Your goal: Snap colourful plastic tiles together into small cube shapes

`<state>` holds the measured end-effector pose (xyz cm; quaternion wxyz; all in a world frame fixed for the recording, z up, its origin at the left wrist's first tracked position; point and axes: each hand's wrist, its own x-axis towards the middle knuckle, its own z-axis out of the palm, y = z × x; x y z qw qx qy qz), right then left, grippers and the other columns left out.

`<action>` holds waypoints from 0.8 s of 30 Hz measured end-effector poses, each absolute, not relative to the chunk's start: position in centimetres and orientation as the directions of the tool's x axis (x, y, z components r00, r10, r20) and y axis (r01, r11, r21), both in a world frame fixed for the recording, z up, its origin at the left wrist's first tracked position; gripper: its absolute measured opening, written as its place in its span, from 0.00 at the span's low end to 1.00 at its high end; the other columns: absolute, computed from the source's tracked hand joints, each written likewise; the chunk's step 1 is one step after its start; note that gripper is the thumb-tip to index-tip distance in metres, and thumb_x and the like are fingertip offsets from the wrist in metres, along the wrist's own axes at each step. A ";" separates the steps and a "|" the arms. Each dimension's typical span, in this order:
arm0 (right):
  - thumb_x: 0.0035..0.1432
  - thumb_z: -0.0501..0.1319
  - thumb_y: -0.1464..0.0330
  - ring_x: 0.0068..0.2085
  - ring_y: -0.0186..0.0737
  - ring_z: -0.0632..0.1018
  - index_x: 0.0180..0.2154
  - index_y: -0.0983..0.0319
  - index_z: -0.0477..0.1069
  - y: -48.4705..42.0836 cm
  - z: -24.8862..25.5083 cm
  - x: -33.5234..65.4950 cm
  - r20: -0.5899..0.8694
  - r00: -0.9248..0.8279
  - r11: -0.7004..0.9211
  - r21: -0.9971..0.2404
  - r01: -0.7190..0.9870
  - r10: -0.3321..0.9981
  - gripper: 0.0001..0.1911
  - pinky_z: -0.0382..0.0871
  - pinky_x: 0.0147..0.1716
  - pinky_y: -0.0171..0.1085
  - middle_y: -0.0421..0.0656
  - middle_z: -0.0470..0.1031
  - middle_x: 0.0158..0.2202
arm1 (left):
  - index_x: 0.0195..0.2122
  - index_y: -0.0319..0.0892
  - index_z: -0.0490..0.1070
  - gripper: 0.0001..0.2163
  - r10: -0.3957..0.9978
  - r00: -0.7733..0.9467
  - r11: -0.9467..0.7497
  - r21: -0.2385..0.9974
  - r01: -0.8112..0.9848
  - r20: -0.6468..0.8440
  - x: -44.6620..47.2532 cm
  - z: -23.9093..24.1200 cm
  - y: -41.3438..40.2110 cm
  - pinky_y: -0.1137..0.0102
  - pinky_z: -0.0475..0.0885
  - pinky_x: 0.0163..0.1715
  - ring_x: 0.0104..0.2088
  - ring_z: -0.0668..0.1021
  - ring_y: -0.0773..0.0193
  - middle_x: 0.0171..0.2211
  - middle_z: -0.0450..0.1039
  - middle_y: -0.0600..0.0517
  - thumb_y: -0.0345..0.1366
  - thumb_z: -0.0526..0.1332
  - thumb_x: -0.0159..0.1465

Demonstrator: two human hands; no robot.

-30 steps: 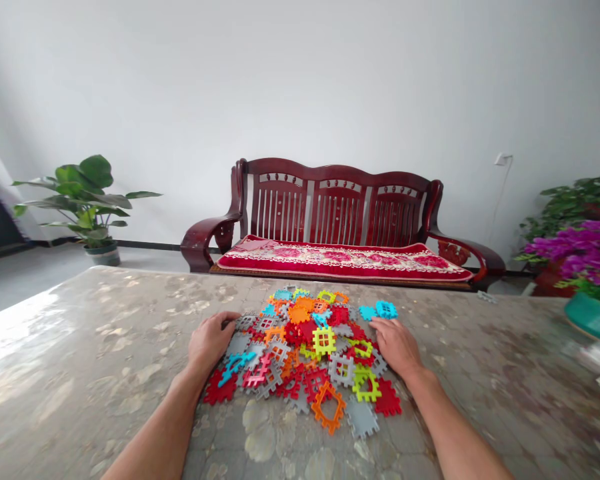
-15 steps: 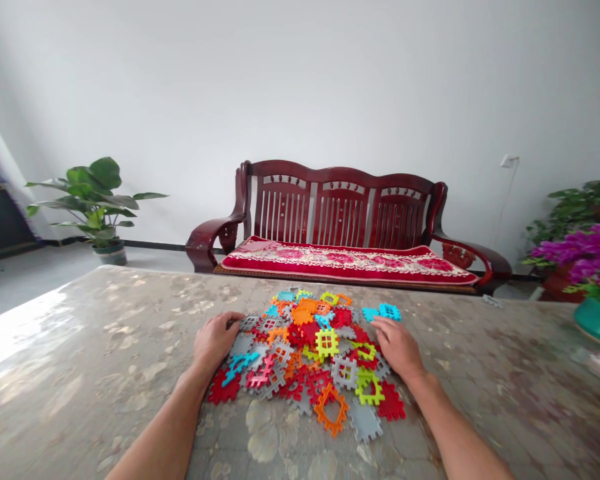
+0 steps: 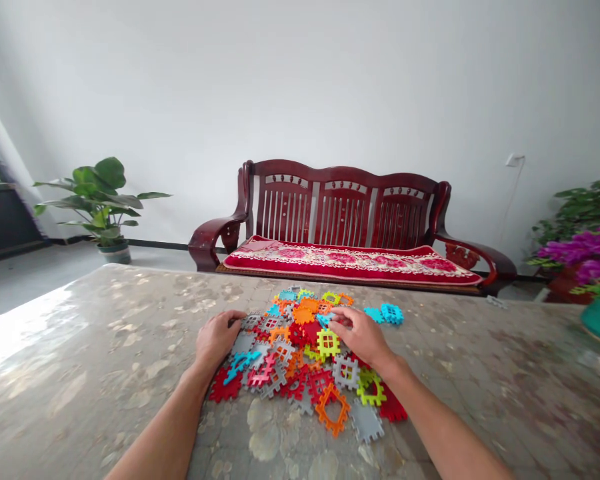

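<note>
A heap of flat toothed plastic tiles [image 3: 305,363] in red, grey, orange, green and blue lies on the marbled table [image 3: 105,360]. My left hand [image 3: 216,338] rests palm down on the heap's left edge, fingers curled over grey tiles, gripping nothing that I can see. My right hand [image 3: 361,337] lies over the middle of the heap, fingertips touching tiles near a red one and a yellow-green square tile [image 3: 327,342]. Its fingers are loosely bent; no tile is lifted. Two blue tiles [image 3: 386,313] lie apart at the heap's far right.
Behind the table stands a dark red wooden bench [image 3: 345,227] with a floral cushion. A potted green plant [image 3: 100,200] sits on the floor at left. Purple flowers in a teal pot [image 3: 597,293] stand at the table's right edge.
My right hand has slid left from the heap's right edge onto its middle. The left hand has stayed in place. The view has shifted slightly.
</note>
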<state>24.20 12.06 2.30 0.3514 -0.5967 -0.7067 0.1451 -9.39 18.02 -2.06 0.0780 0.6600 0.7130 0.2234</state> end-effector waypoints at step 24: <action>0.56 0.53 0.65 0.44 0.43 0.79 0.42 0.57 0.77 12.1 -0.7 38.6 0.241 0.283 -0.104 -0.562 0.821 0.928 0.17 0.70 0.43 0.38 0.42 0.81 0.43 | 0.44 0.52 0.78 0.15 0.980 -0.112 0.037 0.397 0.917 0.167 -9.3 -1.7 18.1 0.70 0.70 0.41 0.45 0.79 0.59 0.47 0.80 0.55 0.38 0.53 0.62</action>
